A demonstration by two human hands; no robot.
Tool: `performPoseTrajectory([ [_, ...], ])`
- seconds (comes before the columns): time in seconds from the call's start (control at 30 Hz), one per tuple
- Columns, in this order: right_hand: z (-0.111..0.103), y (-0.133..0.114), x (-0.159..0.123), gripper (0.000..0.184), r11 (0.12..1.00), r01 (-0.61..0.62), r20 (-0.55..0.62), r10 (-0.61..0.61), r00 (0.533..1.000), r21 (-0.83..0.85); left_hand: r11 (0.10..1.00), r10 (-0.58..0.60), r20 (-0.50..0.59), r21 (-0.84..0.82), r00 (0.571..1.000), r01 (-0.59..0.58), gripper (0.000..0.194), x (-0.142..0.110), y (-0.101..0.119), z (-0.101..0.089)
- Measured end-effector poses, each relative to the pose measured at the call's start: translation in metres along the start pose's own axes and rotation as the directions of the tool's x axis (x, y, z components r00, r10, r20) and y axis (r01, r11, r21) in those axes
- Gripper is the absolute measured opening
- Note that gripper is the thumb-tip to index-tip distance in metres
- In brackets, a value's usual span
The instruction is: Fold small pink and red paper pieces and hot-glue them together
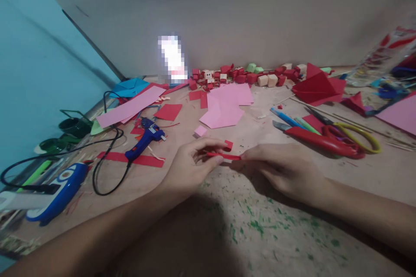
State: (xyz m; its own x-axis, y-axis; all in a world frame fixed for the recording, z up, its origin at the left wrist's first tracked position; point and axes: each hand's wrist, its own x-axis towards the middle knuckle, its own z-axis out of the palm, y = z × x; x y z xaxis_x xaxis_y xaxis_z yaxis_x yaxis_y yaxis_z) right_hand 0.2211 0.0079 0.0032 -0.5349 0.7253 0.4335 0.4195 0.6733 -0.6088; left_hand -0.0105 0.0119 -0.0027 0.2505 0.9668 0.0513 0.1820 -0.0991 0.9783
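Left fingers: The left hand [191,164] pinches a narrow red paper strip [231,157], thumb pressing along it, forefinger arched above.
Right fingers: The right hand [289,171], fingertips drawn together, grips the strip's other end; the far fingers are tucked from view.
Red paper strip: Held nearly level between both hands, over the worktable [208,207]. A small red square [229,145] shows just behind; whether it joins the strip cannot be told.
Step in hand: Shaping, it appears, perhaps creasing or straightening the strip.
Next move: Likely calls for a light, steady left pinch while the right guides the free end, without crumpling the paper.
Pink paper cube: One small block [200,131] sits just beyond the left hand, near pink sheets [224,108].
Blue glue gun: It lies [143,140] left of the hands, across a flat red strip [151,161].
Cutting tools: A red-handled cutter [320,140] and yellow-handled scissors [364,134] lie to the right.
Back row: Paper cubes [242,78], mostly red, line the wall.
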Motion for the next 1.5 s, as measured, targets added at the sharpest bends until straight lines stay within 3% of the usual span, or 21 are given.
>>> performPoseTrajectory([
  [0.17,0.006,-0.001,-0.002,0.01,0.997,0.077,0.018,-0.077,0.997,-0.03,0.965,0.07,0.183,0.238,0.981,-0.113,0.016,-0.004,0.002,-0.001],
  [0.3,0.006,-0.001,-0.003,0.012,0.997,0.063,0.015,-0.062,0.998,-0.05,0.924,0.165,0.15,0.323,0.975,-0.206,0.019,-0.008,0.001,-0.003],
  [0.5,-0.002,-0.005,0.002,0.013,0.994,-0.112,0.039,0.112,0.993,0.004,0.87,0.229,0.137,0.415,0.964,-0.266,0.021,-0.006,-0.001,-0.006],
  [0.57,-0.003,-0.006,0.005,0.013,0.989,-0.143,0.062,0.141,0.988,0.03,0.8,0.341,0.158,0.468,0.927,-0.375,0.021,-0.005,-0.002,-0.006],
  [0.67,-0.002,-0.006,0.006,0.012,0.986,-0.163,0.072,0.16,0.984,0.033,0.629,0.51,0.262,0.536,0.82,-0.563,0.016,-0.007,-0.004,-0.007],
  [0.77,0.001,-0.006,0.002,0.011,0.993,-0.119,0.06,0.118,0.991,0.02,0.536,0.566,0.316,0.561,0.761,-0.631,0.01,-0.008,-0.005,-0.007],
  [1.0,0.008,0.001,-0.003,0.005,0.996,0.036,-0.003,-0.036,0.999,-0.081,0.619,0.532,0.259,0.53,0.806,-0.579,0.008,-0.004,-0.009,-0.006],
  [1.13,0.008,0.007,0.0,0.007,0.99,0.064,0.031,-0.06,0.998,-0.127,0.549,0.501,0.325,0.597,0.802,-0.585,0.008,-0.003,-0.01,-0.005],
  [1.3,0.007,0.005,0.001,0.015,0.932,0.099,0.037,-0.091,0.995,-0.349,0.422,0.489,0.382,0.683,0.784,-0.596,0.01,-0.005,-0.008,-0.005],
  [1.5,0.006,0.005,-0.002,0.023,0.869,0.151,0.05,-0.144,0.988,-0.472,0.394,0.438,0.429,0.698,0.79,-0.597,0.014,-0.006,-0.007,-0.008],
])
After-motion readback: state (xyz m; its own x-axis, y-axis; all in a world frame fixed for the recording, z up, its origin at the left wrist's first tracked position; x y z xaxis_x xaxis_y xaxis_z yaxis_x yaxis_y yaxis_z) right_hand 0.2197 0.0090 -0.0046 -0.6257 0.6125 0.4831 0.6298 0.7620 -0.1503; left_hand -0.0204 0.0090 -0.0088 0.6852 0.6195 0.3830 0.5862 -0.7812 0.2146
